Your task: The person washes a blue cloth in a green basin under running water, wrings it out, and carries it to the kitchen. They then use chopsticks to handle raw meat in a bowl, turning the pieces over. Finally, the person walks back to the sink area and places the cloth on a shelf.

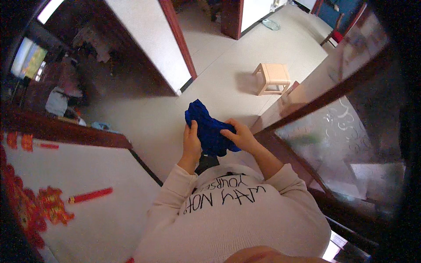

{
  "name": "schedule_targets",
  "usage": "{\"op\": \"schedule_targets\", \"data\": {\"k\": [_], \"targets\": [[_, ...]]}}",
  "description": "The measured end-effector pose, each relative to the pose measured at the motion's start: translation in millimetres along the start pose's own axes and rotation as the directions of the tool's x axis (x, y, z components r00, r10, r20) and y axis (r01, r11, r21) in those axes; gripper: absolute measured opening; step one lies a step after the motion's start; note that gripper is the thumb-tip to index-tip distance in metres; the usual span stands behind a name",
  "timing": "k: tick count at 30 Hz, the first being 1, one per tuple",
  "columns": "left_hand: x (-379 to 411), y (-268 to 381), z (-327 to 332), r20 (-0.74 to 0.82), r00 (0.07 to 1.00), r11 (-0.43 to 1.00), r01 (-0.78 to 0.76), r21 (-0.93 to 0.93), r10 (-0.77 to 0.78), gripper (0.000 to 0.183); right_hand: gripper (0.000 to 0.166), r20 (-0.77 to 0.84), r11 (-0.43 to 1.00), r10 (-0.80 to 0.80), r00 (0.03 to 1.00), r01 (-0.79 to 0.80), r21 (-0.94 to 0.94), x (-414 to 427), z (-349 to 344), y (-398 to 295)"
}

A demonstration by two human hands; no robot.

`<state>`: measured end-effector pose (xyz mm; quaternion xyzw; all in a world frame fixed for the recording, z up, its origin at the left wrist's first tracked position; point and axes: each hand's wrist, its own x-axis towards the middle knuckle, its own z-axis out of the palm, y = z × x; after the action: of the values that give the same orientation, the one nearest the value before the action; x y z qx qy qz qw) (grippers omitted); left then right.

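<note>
Between my two hands is a bunched dark blue cloth, held in front of my waist above the tiled floor. My left hand grips its left side, with the thumb on top and the other fingers mostly hidden. On the right side, my right hand pinches the cloth between thumb and fingers. Folds hang below and between the hands. What kind of textile it is, I cannot tell.
A beige plastic stool stands on the floor ahead to the right. A framed patterned-glass panel is close on my right. A white wall with red decorations is at left; a wooden door frame rises ahead.
</note>
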<state>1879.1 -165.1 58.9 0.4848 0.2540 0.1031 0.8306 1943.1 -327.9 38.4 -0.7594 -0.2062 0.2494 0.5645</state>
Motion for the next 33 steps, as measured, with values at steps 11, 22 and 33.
{"op": "schedule_targets", "data": {"k": [11, 22, 33], "targets": [[255.3, 55.5, 58.9, 0.298, 0.955, 0.987, -0.033, 0.156, -0.015, 0.042, 0.025, -0.448, 0.927, 0.016, 0.894, 0.156, 0.342, 186.4, -70.0, -24.5], [367.5, 37.0, 169.5, 0.644, 0.657, 0.920, 0.265, 0.288, -0.391, 0.044, 0.029, -0.659, 0.672, 0.403, 0.635, 0.283, 0.684, 243.4, -150.1, 13.5], [453.6, -10.3, 268.5, 0.771, 0.563, 0.928, 0.360, 0.096, -0.298, 0.043, 0.027, -0.433, 0.908, -0.220, 0.874, 0.346, 0.237, 335.0, -294.3, -46.4]]}}
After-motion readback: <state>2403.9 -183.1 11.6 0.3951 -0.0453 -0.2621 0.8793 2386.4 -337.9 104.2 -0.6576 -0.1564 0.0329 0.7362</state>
